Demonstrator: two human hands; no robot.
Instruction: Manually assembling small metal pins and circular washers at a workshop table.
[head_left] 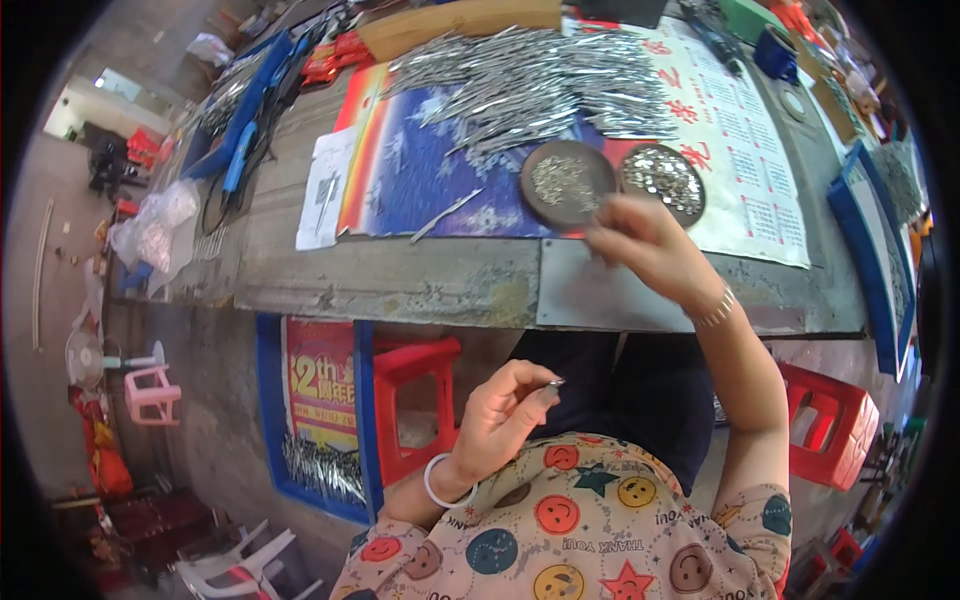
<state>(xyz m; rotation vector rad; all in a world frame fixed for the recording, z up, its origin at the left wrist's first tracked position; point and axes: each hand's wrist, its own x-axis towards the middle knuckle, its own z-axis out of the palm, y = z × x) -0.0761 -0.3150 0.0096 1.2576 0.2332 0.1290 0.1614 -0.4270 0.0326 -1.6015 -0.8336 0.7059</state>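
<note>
Over my lap, my left hand pinches a small shiny metal piece between thumb and forefinger. Above the table's near edge, my right hand is curled, its fingertips smeared by motion; whether they hold anything does not show. Just beyond those fingers stands a round brown dish of tiny metal parts. A second dish of shiny flat metal bits sits to its right, partly behind my right hand. Farther back lies a wide heap of thin silvery metal strips, and one loose pair of strips lies nearer.
A printed poster sheet covers part of the worn table. Blue trays stand at left, at right and below the table. Red stools flank my legs. A dark blue mug is at the back right.
</note>
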